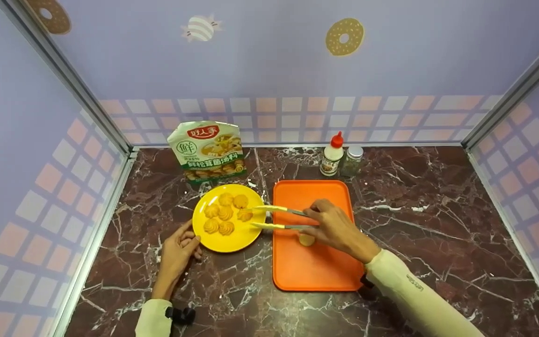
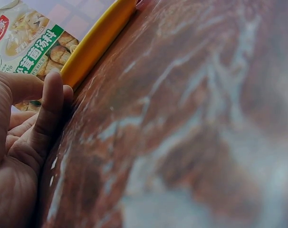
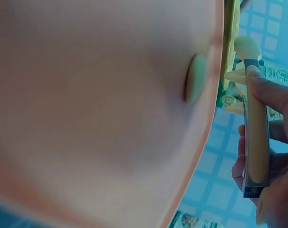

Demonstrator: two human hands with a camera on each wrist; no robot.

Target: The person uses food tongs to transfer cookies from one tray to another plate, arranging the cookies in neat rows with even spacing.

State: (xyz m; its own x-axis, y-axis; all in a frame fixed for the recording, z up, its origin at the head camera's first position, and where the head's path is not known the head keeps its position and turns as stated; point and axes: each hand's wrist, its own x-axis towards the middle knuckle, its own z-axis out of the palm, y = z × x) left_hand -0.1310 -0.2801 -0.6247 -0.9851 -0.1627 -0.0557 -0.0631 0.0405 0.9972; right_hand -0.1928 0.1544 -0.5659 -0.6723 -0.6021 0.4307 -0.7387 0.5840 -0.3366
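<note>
A yellow plate (image 1: 225, 243) holds several swirled, golden piped cookies (image 1: 225, 213). My left hand (image 1: 179, 245) grips its left rim with thumb and forefinger, the other fingers bent below; the left wrist view shows the fingertips right at the plate's edge (image 2: 96, 42). With my right hand (image 1: 339, 229) I hold metal tongs (image 1: 297, 227) with yellow tips, reaching left across an orange tray (image 1: 316, 276). The tongs' arms are spread, their tips over the plate's right side beside the rightmost cookie (image 1: 244, 215). One pale round cookie (image 1: 307, 239) lies on the tray beneath my right hand.
Behind the plate stands a green and white food pouch (image 1: 211, 152). A red-capped squeeze bottle (image 1: 331, 157) and a silver-lidded glass jar (image 1: 352, 161) stand behind the tray. Purple panels with a checkered band enclose the dark marbled tabletop (image 1: 419, 224) at the back and both sides.
</note>
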